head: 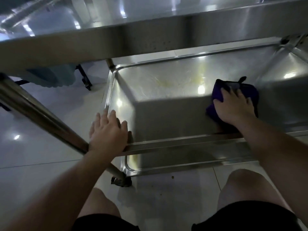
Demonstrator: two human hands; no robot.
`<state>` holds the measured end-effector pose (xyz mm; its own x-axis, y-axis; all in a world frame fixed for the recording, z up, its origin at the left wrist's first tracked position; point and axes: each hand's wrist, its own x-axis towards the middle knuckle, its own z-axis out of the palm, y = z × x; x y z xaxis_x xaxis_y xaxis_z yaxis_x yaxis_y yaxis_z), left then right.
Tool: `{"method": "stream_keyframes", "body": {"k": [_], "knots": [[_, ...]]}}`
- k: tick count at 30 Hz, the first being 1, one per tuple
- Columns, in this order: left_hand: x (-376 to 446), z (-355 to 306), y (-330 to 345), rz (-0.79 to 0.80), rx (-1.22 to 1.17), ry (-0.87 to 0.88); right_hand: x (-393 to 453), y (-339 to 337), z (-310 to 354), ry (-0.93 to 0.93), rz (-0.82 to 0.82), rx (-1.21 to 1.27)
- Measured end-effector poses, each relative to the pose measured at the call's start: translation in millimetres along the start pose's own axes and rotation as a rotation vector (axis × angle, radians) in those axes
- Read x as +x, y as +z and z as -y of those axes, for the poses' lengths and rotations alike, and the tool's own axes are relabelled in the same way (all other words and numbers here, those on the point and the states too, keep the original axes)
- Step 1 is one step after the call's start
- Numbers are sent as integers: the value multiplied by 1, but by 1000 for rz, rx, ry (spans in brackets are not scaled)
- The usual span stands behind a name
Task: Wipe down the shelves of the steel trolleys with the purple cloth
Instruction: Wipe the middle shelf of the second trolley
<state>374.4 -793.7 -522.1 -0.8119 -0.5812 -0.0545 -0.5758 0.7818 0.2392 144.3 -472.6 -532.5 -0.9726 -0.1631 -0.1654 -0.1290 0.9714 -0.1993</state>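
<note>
I look down at a steel trolley with its middle shelf (158, 100) in front of me. My right hand (233, 107) presses the folded purple cloth (218, 95) flat on the right part of this shelf. My left hand (108, 130) rests with fingers spread on the shelf's near left corner rim, holding nothing. The top shelf (150, 35) crosses the upper part of the view. The bottom shelf (183, 162) shows below the middle shelf's front rim. Yellowish smears mark the back of the middle shelf.
A steel leg tube (41, 114) slants down at the left to a castor (120, 180). White floor tiles (33, 147) surround the trolley. My knees are near the bottom edge. A black-framed stand with something blue (58, 77) stands at the back left.
</note>
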Motion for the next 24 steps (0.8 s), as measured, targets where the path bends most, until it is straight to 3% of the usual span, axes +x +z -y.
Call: {"method": "stream_keyframes", "body": {"k": [3, 6, 11, 15, 19, 24], "knots": [[-5, -5, 15, -16, -52, -11, -9, 8, 32, 13, -15, 16], [-3, -5, 20, -76, -92, -24, -30, 26, 98, -107, -25, 7], [-8, -5, 22, -175, -187, -11, -70, 57, 219, -629, 49, -27], [-10, -4, 23, -217, -220, -8, -73, 59, 227, -866, 144, -41], [-9, -4, 22, -221, -231, -8, -58, 48, 184, -861, 118, -40], [-9, -4, 20, -139, -127, -33, -29, 33, 130, -480, 20, -17]]}}
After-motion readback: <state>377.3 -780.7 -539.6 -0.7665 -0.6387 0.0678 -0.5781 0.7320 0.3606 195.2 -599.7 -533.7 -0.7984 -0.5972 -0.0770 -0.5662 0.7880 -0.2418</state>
